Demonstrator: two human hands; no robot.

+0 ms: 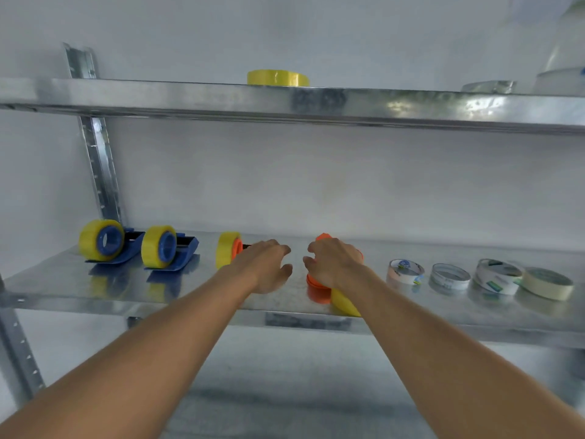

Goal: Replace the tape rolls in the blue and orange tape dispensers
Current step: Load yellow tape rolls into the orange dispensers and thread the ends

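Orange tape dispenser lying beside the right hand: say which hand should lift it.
Probably right: the right hand already rests over the orange plastic tape dispenser; the left hand hovers beside it.

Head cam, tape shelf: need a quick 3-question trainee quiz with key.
1. Count: how many blue tape dispensers stand on the lower shelf?
2. True or false: the yellow tape roll on the upper shelf stands on edge.
3. Pick one: the right hand is over a) the four loose rolls at the right, b) an orange dispenser, c) a blue dispenser.

Key:
1. Two, at the left, each loaded with a yellow roll.
2. False; it lies flat.
3. b. The left hand reaches in front of the other orange dispenser.
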